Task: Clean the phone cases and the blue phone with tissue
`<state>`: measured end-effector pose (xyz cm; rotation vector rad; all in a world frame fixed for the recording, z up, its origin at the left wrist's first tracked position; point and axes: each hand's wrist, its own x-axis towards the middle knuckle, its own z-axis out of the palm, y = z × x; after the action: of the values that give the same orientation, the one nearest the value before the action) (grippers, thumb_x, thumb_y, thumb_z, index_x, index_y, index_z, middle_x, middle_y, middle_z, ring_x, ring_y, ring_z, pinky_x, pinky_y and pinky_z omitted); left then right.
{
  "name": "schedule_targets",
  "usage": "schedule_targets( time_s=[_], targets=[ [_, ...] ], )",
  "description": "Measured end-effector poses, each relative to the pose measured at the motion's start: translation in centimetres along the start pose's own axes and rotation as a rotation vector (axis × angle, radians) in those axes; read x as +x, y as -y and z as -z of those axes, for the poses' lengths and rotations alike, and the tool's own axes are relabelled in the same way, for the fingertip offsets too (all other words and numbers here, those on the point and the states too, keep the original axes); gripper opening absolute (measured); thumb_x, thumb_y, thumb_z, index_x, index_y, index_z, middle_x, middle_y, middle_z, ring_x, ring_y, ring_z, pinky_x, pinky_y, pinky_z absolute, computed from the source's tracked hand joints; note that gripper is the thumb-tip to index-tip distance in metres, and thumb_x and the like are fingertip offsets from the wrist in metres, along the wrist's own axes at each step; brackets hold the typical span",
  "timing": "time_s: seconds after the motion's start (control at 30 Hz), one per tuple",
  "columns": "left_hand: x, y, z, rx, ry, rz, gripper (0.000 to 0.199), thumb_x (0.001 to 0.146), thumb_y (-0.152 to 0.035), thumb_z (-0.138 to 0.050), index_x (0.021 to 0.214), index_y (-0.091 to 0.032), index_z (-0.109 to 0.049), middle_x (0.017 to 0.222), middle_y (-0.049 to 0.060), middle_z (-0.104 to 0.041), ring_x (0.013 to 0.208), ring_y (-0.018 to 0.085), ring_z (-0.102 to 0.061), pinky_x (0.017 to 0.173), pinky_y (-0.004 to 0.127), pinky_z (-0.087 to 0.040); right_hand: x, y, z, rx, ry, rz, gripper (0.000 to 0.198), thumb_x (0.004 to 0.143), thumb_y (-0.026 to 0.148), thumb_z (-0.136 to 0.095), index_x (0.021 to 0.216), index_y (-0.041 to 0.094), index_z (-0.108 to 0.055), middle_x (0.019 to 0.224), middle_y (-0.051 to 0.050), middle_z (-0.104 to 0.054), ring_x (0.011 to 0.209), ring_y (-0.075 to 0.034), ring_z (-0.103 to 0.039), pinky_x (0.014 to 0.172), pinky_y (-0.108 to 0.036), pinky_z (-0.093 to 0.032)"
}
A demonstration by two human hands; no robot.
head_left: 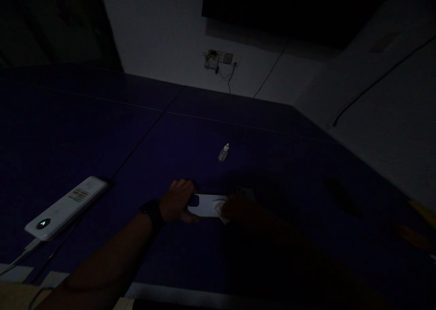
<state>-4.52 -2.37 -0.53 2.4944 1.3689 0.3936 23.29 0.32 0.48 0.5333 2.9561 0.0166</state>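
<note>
A white phone case [205,205] lies flat on the dark blue surface, and the blue shows through its camera cutout. My left hand [177,201], with a dark watch on its wrist, grips the case's left end between thumb and fingers. Over the right end, my right hand [238,207] presses a crumpled white cloth or tissue [219,205] against the case. Deep shadow hides most of the right fingers. Just behind that hand a flat object like a phone [248,193] shows partly. Farther back is a small clear bottle [223,155] with a white cap.
A white power bank [68,208] with a plugged-in cable [22,255] lies at left. Sockets and wires [218,59] are on the far wall below a dark screen [279,10]. Another person's hand [413,238] appears dimly at the right edge.
</note>
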Motion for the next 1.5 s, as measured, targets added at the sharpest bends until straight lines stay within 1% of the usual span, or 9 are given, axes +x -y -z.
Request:
schedule_targets(
  time_s=[0.1,0.3,0.43,0.6,0.7,0.83,0.93,1.27,1.5],
  targets=[
    [0.0,0.0,0.1,-0.003,0.005,-0.001,0.073,0.056,-0.058,-0.089,0.106,-0.022,-0.051,0.107,0.005,-0.060,0.096,0.027,-0.051,0.082,0.037,-0.032,-0.5,0.5,0.5,0.020,-0.034,-0.026,0.029,0.096,0.010,-0.051,0.113,0.020,-0.072,0.112,-0.009,-0.073,0.091,-0.020,-0.059,0.081,-0.033,-0.042],
    [0.0,0.0,0.2,-0.016,0.015,-0.010,0.073,0.056,-0.057,-0.089,0.107,-0.022,-0.050,0.109,0.005,-0.060,0.099,0.028,-0.051,0.084,0.038,-0.032,-0.7,0.3,1.6,0.043,-0.074,-0.250,0.035,0.095,0.008,-0.052,0.125,0.021,-0.066,0.122,-0.010,-0.070,0.095,-0.023,-0.056,0.080,-0.035,-0.042],
    [0.1,0.1,0.0,-0.005,0.007,-0.010,0.072,0.056,-0.057,-0.089,0.106,-0.022,-0.051,0.109,0.006,-0.060,0.100,0.029,-0.051,0.083,0.037,-0.032,1.5,0.6,1.4,0.053,-0.068,-0.170,0.036,0.097,0.005,-0.049,0.123,0.022,-0.067,0.123,-0.008,-0.070,0.094,-0.022,-0.055,0.080,-0.035,-0.044],
    [0.1,0.2,-0.3,0.001,0.010,-0.002,0.075,0.053,-0.055,-0.091,0.107,-0.022,-0.050,0.109,0.005,-0.059,0.099,0.029,-0.051,0.082,0.036,-0.032,3.6,1.9,1.3,0.048,-0.167,-0.111,0.029,0.101,0.010,-0.047,0.122,0.017,-0.066,0.123,-0.008,-0.069,0.090,-0.021,-0.054,0.079,-0.034,-0.044],
    [0.0,0.3,-0.4,0.003,-0.006,-0.007,0.075,0.054,-0.055,-0.091,0.108,-0.022,-0.050,0.109,0.005,-0.060,0.099,0.028,-0.051,0.083,0.036,-0.032,3.3,2.3,1.6,0.041,-0.167,-0.135,0.031,0.100,0.008,-0.049,0.124,0.017,-0.065,0.126,-0.008,-0.068,0.091,-0.021,-0.055,0.080,-0.034,-0.044],
    [0.0,0.2,-0.2,-0.018,-0.008,-0.001,0.073,0.055,-0.055,-0.090,0.107,-0.022,-0.050,0.108,0.005,-0.060,0.099,0.028,-0.052,0.083,0.036,-0.032,1.4,1.4,2.2,0.013,-0.038,-0.257,0.027,0.096,0.008,-0.054,0.115,0.018,-0.070,0.114,-0.010,-0.072,0.092,-0.023,-0.056,0.077,-0.034,-0.043],
    [0.1,0.0,0.1,-0.034,0.019,0.007,0.073,0.052,-0.053,-0.092,0.104,-0.022,-0.051,0.107,0.005,-0.060,0.098,0.028,-0.052,0.083,0.037,-0.033,0.4,0.3,2.4,0.016,0.014,-0.266,0.025,0.095,0.009,-0.055,0.110,0.018,-0.072,0.110,-0.010,-0.073,0.088,-0.023,-0.056,0.076,-0.035,-0.042],
    [0.1,-0.1,0.2,-0.013,0.032,0.025,0.075,0.052,-0.051,-0.093,0.106,-0.022,-0.050,0.109,0.005,-0.059,0.100,0.028,-0.051,0.084,0.038,-0.034,4.5,1.9,1.6,0.063,-0.158,-0.120,0.030,0.104,0.017,-0.045,0.124,0.020,-0.067,0.121,-0.008,-0.070,0.093,-0.022,-0.054,0.078,-0.035,-0.043],
    [0.2,-0.1,0.2,-0.026,0.022,0.022,0.075,0.051,-0.052,-0.092,0.105,-0.021,-0.051,0.107,0.004,-0.059,0.097,0.028,-0.051,0.084,0.038,-0.034,0.3,1.2,2.5,0.013,0.047,-0.339,0.026,0.095,0.010,-0.055,0.111,0.020,-0.072,0.116,-0.011,-0.071,0.097,-0.025,-0.060,0.084,-0.038,-0.046]
  ],
)
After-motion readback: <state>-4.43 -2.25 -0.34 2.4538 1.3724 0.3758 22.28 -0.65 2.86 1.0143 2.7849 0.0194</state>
